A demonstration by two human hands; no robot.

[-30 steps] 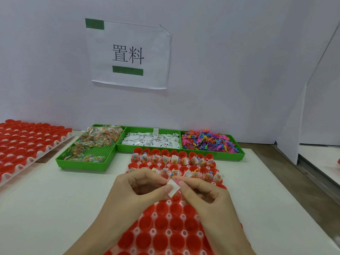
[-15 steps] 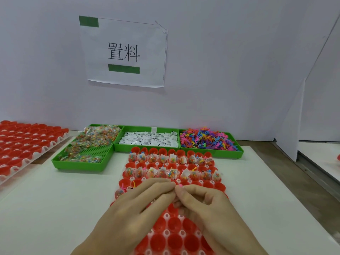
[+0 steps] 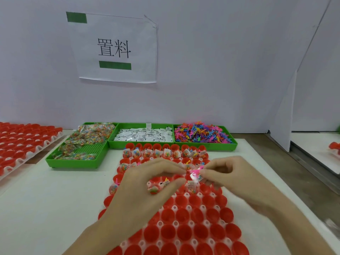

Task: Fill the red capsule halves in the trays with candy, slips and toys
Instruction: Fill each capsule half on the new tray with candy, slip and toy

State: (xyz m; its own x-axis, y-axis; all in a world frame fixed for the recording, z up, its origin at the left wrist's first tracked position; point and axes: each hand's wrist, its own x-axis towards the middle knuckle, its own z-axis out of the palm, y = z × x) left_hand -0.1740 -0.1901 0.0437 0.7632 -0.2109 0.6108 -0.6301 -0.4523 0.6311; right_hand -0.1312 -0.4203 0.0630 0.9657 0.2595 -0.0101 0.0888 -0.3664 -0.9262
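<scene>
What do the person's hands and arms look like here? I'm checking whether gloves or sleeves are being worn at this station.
Both the left hand and the right hand are bare: no gloves, rings, watch or bracelets show. The forearms are uncovered to the frame's bottom edge; no sleeves in view.

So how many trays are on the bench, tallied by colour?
Green supply trays: 3 (candy, slips, toys)
White trays of red capsule halves: 2 (centre, left)
Total: 5
</scene>
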